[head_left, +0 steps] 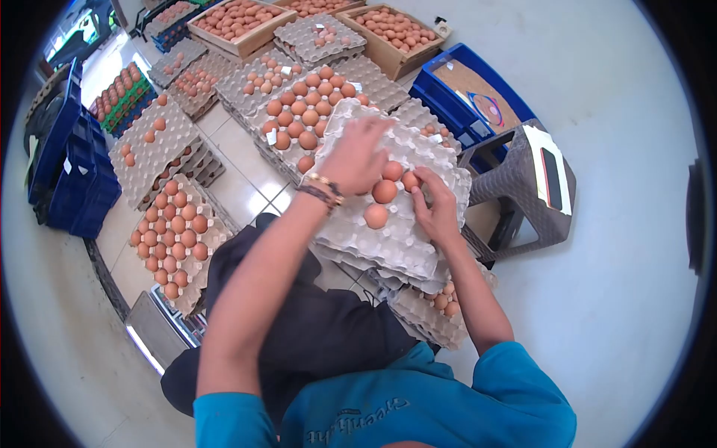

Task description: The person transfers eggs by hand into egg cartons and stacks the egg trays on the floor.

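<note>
A grey cardboard egg tray point(351, 231) tops a stack in front of my lap. Several brown eggs point(385, 191) sit in its middle cups. My right hand point(438, 209) comes in from the tray's right side, its thumb and fingers closed around a brown egg point(409, 181). Over the tray's upper left part is my left hand point(360, 157), smeared by motion, with bracelets at the wrist. Whether its fingers hold anything cannot be made out. Just beyond it lies another tray with many brown eggs point(310, 117).
Egg-filled trays point(173, 237) and partly filled trays point(153, 138) stand at left. Wooden crates of eggs point(392, 30) line the back. A blue crate point(470, 93) and a grey stool point(515, 187) bearing a phone point(551, 179) stand at right. Blue crates point(78, 172) are at far left.
</note>
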The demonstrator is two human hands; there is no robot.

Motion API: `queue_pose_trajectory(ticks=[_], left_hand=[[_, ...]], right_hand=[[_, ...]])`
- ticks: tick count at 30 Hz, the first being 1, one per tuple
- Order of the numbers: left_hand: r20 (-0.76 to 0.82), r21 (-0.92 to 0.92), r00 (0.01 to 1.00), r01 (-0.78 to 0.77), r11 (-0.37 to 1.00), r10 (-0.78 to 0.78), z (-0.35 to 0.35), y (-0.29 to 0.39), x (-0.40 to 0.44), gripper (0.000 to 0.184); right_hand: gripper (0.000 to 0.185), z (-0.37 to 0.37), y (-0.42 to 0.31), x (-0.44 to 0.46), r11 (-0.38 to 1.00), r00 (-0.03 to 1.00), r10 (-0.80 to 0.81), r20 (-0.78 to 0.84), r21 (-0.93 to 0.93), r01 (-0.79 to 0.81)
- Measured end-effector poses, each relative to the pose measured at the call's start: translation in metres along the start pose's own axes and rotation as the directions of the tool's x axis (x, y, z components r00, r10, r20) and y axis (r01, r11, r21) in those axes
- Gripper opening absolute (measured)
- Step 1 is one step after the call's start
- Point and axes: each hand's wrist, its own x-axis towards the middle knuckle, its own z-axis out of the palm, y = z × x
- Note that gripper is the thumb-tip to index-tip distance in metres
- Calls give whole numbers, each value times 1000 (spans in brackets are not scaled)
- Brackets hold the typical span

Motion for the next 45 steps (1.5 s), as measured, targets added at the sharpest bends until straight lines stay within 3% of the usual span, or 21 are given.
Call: queue_pose_trajectory(ticks=[2,5,7,10,13,14,17,18,21,24,27,33,39,42,45], left_hand=[[17,5,996,84,996,-85,-48,-16,-8,49],[49,-65,967,253,965,-250,-124,-55,-50,46],[20,-130,861,506,853,-507,-167,-62,-92,42],[-41,-168,724,675,719,-689,-205,-68,-166,39],[-230,-173,643,712,681,-731,-222,-92,-268,35],[-341,-114,608,730,674,-717,-219,-105,-303,33],[-472,25,499,832,555,-727,-205,-105,-356,37],[-532,270,574,812,518,-623,-197,-108,-366,45],[-577,389,633,768,508,-516,-177,-93,-349,50],[-396,546,683,713,440,-614,-166,-95,-345,54],[-342,542,712,683,490,-613,-169,-103,-352,51],[-40,607,664,610,510,-747,-201,-108,-347,45],[-52,717,612,573,397,-790,-195,-113,-333,44],[-57,601,559,681,419,-827,-199,-113,-328,42],[-60,510,631,686,519,-773,-207,-117,-337,40]], right_hand=[[34,-2,0,2,999,999,32,23,8,-32],[36,-1,1,3,991,997,-68,-24,-119,65],[37,-3,2,3,994,1000,-20,1,-107,20],[38,-4,5,5,985,998,-53,17,-162,55],[38,-3,9,7,975,998,-46,36,-216,52],[39,-1,10,6,975,998,-35,49,-218,45],[42,3,9,5,979,998,22,51,-203,-11],[43,4,9,5,980,997,52,49,-196,-42],[46,7,13,5,971,999,45,-6,-233,-46],[48,3,2,6,974,994,106,-7,-203,-105],[48,1,6,3,978,990,143,-20,-151,-144],[46,-1,28,-4,984,986,166,-28,-67,-168],[44,-3,36,-7,983,983,178,-37,-25,-179],[43,-3,40,-9,986,986,161,-47,-32,-163],[42,1,43,-12,988,987,144,-70,-50,-147]])
